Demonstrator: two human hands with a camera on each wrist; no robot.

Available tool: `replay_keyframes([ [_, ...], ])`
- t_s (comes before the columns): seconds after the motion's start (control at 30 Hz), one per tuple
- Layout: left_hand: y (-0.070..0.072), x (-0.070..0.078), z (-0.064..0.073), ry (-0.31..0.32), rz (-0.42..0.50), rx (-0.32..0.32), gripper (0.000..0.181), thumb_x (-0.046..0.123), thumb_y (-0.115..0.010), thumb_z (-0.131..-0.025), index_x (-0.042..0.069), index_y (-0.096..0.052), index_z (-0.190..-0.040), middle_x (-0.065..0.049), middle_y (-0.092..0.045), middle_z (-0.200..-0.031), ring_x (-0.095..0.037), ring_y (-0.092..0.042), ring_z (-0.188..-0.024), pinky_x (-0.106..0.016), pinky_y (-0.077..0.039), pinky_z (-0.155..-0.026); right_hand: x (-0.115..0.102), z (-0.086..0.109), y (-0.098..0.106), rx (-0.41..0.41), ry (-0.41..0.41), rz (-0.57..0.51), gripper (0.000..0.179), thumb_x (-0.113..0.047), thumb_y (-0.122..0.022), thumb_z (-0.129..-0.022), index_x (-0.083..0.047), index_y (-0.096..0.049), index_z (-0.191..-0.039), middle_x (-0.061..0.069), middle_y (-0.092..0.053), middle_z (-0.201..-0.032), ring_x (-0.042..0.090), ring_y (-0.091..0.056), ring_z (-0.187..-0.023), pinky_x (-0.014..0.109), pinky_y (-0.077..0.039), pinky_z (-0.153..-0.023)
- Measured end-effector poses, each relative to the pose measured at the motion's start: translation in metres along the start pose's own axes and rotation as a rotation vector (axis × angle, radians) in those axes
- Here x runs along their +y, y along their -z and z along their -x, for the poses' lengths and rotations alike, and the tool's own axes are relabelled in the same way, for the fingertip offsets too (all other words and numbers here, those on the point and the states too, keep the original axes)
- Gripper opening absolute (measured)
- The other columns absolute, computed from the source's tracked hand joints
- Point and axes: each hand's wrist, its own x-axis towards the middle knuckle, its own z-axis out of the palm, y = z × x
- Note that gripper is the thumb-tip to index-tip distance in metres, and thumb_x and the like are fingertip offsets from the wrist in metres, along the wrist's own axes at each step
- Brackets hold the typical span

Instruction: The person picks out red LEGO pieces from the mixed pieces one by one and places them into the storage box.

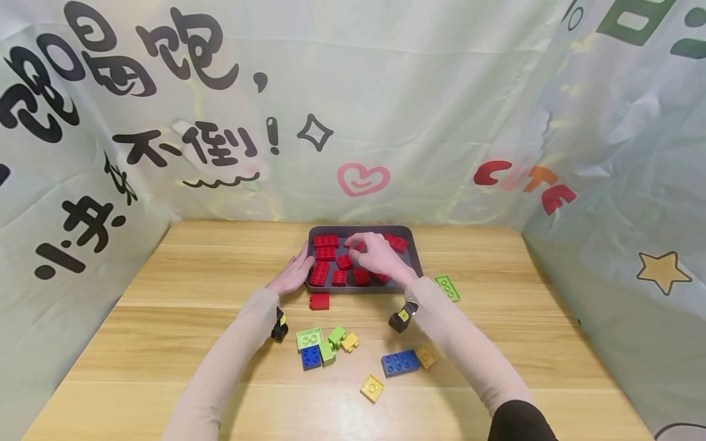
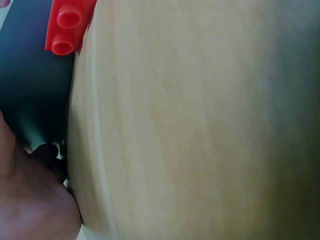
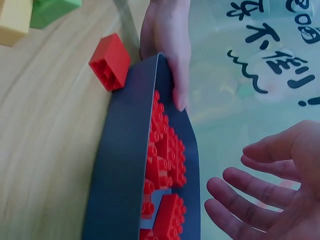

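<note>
A dark grey tray (image 1: 358, 290) full of loose red toy bricks (image 3: 170, 215) stands at the back of the table. My left hand (image 1: 292, 274) lies along the tray's left wall, its fingers extended against the outside, as the right wrist view (image 3: 172, 45) also shows. Over the tray hovers my right hand (image 1: 377, 254), fingers apart and loosely bent, with nothing between them; it hides some bricks beneath. One red brick (image 1: 319, 301) lies on its side on the table, close to the tray's front wall near the left corner.
Nearer to me lie a light green brick (image 1: 309, 338), a blue brick (image 1: 311, 358), smaller green bricks (image 1: 327, 353) and a yellow one (image 1: 350, 342). Further right are a long blue brick (image 1: 400, 363) and yellow pieces (image 1: 372, 388). A green brick (image 1: 447, 288) sits right of the tray.
</note>
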Motion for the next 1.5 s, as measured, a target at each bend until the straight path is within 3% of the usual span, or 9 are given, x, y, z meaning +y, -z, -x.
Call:
replay_keyframes([
  [0.3,0.001,0.001,0.000,0.008,-0.004,-0.004,0.062,0.030,-0.013,-0.111,0.002,0.013,-0.159,-0.016,0.009,-0.170,-0.034,0.001,-0.159,-0.051,0.003,-0.130,-0.014,0.013,-0.005,-0.048,0.106,-0.003,0.026,-0.011,-0.065,-0.096,-0.004,-0.071,-0.120,0.010,-0.075,-0.113,0.024,-0.072,-0.099,0.040,-0.058,-0.091],
  [0.47,0.000,-0.001,-0.001,0.004,-0.008,0.003,0.061,0.030,-0.014,-0.111,0.002,0.012,-0.159,-0.016,0.008,-0.170,-0.034,-0.001,-0.159,-0.051,0.003,-0.130,-0.020,0.017,-0.010,-0.145,0.231,0.028,0.026,-0.009,-0.066,-0.095,-0.002,-0.071,-0.119,0.013,-0.076,-0.111,0.021,-0.072,-0.089,0.033,-0.059,-0.083],
  [0.67,-0.001,-0.002,-0.002,-0.006,-0.014,0.006,0.061,0.029,-0.014,-0.111,0.002,0.013,-0.159,-0.017,0.008,-0.170,-0.035,-0.003,-0.158,-0.052,0.002,-0.129,-0.023,0.019,-0.018,-0.291,0.358,0.102,0.025,-0.010,-0.066,-0.096,-0.001,-0.071,-0.118,0.013,-0.076,-0.113,0.021,-0.073,-0.101,0.033,-0.059,-0.092],
  [1.03,-0.001,-0.001,-0.002,-0.015,-0.005,0.023,0.060,0.027,-0.015,-0.111,0.004,0.011,-0.160,-0.015,0.006,-0.171,-0.034,-0.004,-0.159,-0.054,0.000,-0.129,-0.026,0.024,-0.030,-0.488,0.388,0.105,0.030,-0.010,-0.061,-0.099,0.000,-0.069,-0.126,0.012,-0.074,-0.122,0.020,-0.071,-0.115,0.031,-0.056,-0.100],
  [1.23,-0.001,-0.001,-0.003,0.003,-0.002,0.012,0.061,0.029,-0.015,-0.111,0.007,0.011,-0.161,-0.012,0.008,-0.171,-0.031,-0.002,-0.159,-0.052,0.001,-0.130,-0.026,0.024,-0.035,-0.505,0.446,0.154,0.031,-0.008,-0.059,-0.099,-0.004,-0.069,-0.128,0.007,-0.075,-0.122,0.016,-0.071,-0.107,0.027,-0.055,-0.095],
  [1.5,0.000,0.000,-0.002,0.003,-0.010,0.001,0.061,0.030,-0.016,-0.111,0.007,0.012,-0.161,-0.012,0.008,-0.171,-0.031,-0.003,-0.159,-0.051,0.001,-0.130,-0.028,0.027,-0.041,-0.490,0.434,0.305,0.034,-0.013,-0.062,-0.099,-0.010,-0.067,-0.133,0.002,-0.073,-0.127,0.020,-0.066,-0.104,0.032,-0.051,-0.094],
])
